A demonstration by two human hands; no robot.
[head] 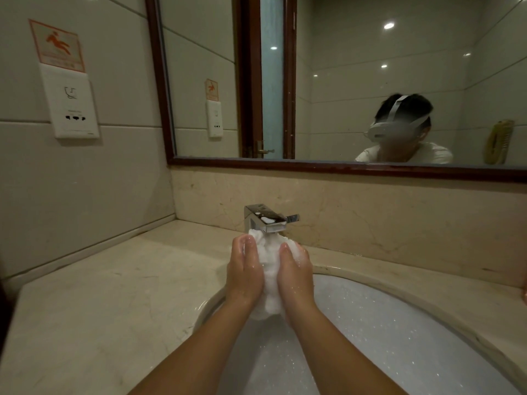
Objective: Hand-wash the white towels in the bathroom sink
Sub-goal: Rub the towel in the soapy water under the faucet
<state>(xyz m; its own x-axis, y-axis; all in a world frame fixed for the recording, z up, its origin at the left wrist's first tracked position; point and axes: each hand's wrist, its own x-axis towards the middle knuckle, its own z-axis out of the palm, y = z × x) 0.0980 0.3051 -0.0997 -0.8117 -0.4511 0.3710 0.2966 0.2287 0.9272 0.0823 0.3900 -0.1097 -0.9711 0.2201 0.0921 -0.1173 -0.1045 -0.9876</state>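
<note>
A bunched, wet white towel (269, 269) is held upright between both hands, right under the spout of the chrome faucet (266, 219). My left hand (245, 269) grips its left side and my right hand (295, 273) grips its right side, both wet and flecked with foam. The towel's lower end hangs down over the sink (399, 317), an oval white basin with soapy, bubbly water. Most of the towel is hidden between my palms.
A beige marble counter (99, 303) surrounds the basin, with a wall to the left bearing a socket panel (72, 106) and a warning sticker. A dark-framed mirror (342, 81) hangs above the backsplash and reflects a person wearing a headset.
</note>
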